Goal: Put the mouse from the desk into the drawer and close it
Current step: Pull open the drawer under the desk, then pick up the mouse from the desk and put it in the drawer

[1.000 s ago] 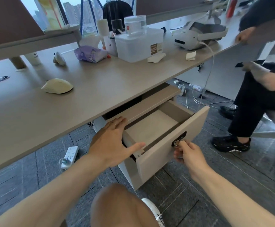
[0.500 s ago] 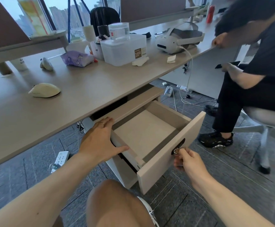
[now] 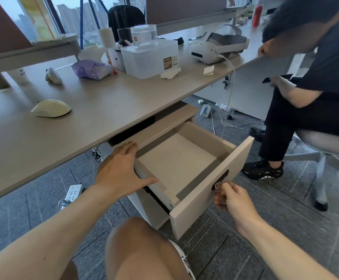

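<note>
We see the right grip (image 3: 228, 196) pinching the key (image 3: 217, 185) in the open drawer (image 3: 209, 197); left grip (image 3: 122, 174) spread flat on its side. The mouse (image 3: 51, 108) rests on the bench (image 3: 114, 102), up-left of it. A box (image 3: 150, 59) reads "PLASTIC".

A brown label (image 3: 170, 63) on the front of the translucent storage box (image 3: 148, 61) reads "PLASTIC", its smaller print too fine to make out; markings on the white cup (image 3: 22, 74), far left of the box, are illegible.
</note>
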A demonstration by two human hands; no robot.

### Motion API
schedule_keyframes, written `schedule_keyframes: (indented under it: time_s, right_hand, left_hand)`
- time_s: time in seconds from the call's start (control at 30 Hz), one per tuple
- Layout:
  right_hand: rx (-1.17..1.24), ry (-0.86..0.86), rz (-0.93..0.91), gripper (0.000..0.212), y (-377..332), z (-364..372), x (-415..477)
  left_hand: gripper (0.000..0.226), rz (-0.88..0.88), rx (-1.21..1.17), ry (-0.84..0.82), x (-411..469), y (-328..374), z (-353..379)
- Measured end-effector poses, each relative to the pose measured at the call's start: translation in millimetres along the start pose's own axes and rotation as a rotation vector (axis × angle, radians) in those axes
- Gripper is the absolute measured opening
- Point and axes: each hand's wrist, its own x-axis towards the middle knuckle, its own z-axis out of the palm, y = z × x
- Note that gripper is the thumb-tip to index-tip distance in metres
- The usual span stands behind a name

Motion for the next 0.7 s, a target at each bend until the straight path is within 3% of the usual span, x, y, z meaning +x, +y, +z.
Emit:
schedule_keyframes:
  time_s: [0.27, 0.37, 0.43, 0.53, 0.6, 0.7]
  right_hand:
    - [-0.041, -0.032, 0.033, 0.02, -2.8, -5.7, -6.3]
    - [-0.208, -0.099, 0.072, 0.031, -14.3, -17.3, -12.9]
    - [-0.407, -0.07, -0.053, 0.046, -26.9, -25.1, -20.3]
    - [-0.609, 0.007, -0.416, 0.066, -54.1, -17.9, -35.7]
    - [-0.688, -0.032, -0.595, 0.066, -78.0, 7.8, -46.5]
    - [-0.8, -0.173, -0.763, 0.064, -109.1, 67.9, -57.1]
  left_hand:
    - [0.129, 0.0, 0.054, -0.083, 2.4, 2.7, -8.9]
    - [0.112, 0.027, 0.089, -0.106, -1.2, 10.9, -31.8]
    - [0.092, 0.177, 0.045, 0.0, -5.1, 10.3, -53.8]
    - [0.074, 0.309, -0.096, 0.166, -9.0, -14.7, -94.8]
    - [0.071, 0.192, -0.078, 0.223, -9.3, -49.3, -118.7]
    - [0.08, -0.118, -0.051, 0.125, -16.3, -121.1, -137.3]
